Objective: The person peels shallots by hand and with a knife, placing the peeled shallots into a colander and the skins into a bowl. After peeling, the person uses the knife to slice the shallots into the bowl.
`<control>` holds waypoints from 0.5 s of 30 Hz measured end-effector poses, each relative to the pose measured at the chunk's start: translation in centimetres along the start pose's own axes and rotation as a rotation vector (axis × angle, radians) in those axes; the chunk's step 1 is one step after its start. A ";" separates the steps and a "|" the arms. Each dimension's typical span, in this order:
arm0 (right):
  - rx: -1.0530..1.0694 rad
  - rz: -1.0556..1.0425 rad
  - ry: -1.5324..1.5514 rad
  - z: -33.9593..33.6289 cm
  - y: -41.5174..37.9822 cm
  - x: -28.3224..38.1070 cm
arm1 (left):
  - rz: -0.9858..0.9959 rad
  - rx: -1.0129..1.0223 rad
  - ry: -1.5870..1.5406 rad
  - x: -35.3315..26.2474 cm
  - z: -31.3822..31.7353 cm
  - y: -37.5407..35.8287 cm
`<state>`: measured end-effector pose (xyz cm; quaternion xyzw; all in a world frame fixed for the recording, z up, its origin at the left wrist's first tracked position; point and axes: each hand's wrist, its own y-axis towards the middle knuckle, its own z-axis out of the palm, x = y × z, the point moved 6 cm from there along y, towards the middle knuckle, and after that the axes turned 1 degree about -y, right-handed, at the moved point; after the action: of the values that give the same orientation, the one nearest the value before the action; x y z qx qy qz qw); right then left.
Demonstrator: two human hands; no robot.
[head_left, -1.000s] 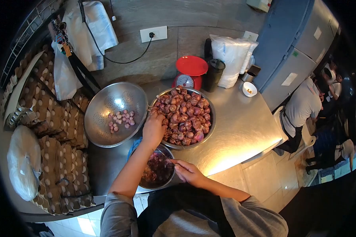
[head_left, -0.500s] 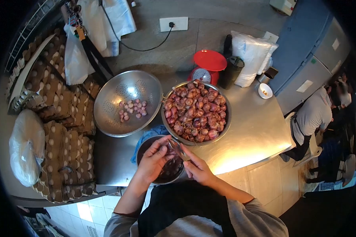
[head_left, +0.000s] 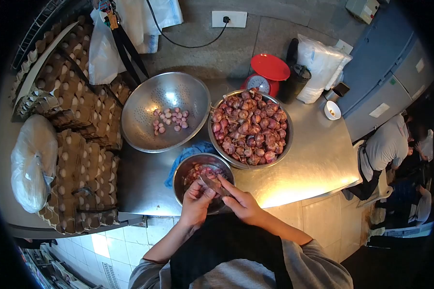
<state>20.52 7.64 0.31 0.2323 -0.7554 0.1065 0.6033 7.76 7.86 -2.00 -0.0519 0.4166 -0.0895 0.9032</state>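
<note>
My right hand [head_left: 243,206] is closed round a small knife [head_left: 214,185], its blade slanting up and left toward the other hand. Against the blade, my left hand [head_left: 195,204] pinches something small that its fingers hide. Both hands are above a metal bowl [head_left: 177,179] with reddish skins [head_left: 205,169] in it. Small peeled shallots [head_left: 171,118] lie in a large metal colander [head_left: 136,131] behind and to the left. A full heap of unpeeled red shallots [head_left: 250,127] fills a round basin [head_left: 288,139] behind and to the right.
A blue cloth [head_left: 190,152] lies by the bowl on the steel table [head_left: 318,159]. Stacked egg trays [head_left: 82,183] and a plastic bag [head_left: 33,164] stand left. Farther back are a red scale [head_left: 270,67], white sacks [head_left: 318,67] and a white cup [head_left: 332,111]. A person [head_left: 385,144] bends at right.
My hands have come closer together at the blade and sit lower against the bowl, showing more of the skins inside. The whole view has shifted, with the table things appearing higher and farther right.
</note>
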 end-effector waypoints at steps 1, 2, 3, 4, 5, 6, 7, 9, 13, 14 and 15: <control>-0.001 0.009 0.027 0.1 0.3 0.0 | 0.024 -0.012 0.015 0.0 -0.1 0.0; -0.003 0.017 0.054 0.3 0.4 -0.1 | 0.049 -0.024 0.032 -0.1 -0.3 0.0; -0.035 -0.001 0.067 0.4 0.5 -0.4 | 0.075 -0.036 0.048 -0.2 -0.3 0.0; -0.065 -0.020 0.078 0.5 0.6 -1.0 | 0.104 -0.049 0.106 -0.3 -0.3 0.0; -0.093 -0.039 0.090 0.6 0.7 -1.2 | 0.133 -0.064 0.165 -0.3 -0.3 -0.1; -0.093 0.039 0.171 0.8 0.8 -1.4 | 0.163 -0.078 0.224 -0.5 -0.3 -0.1; -0.094 0.118 0.253 0.9 0.8 -1.4 | 0.181 -0.083 0.239 -0.5 -0.3 -0.2; -0.104 0.165 0.343 1.2 1.0 -1.5 | 0.214 -0.094 0.269 -0.6 -0.3 -0.3; -0.083 0.222 0.546 1.5 1.2 -2.9 | 0.251 -0.061 0.347 -0.8 0.2 -0.3; -0.060 0.289 0.642 1.7 1.0 -3.3 | 0.236 -0.056 0.377 -0.6 0.1 -0.4; -0.063 0.294 0.655 1.7 1.0 -3.3 | 0.221 -0.052 0.408 -0.3 0.0 -0.4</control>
<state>19.12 8.50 -3.22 0.0559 -0.5502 0.2374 0.7986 7.51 7.55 -1.68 -0.0098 0.5960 0.0121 0.8029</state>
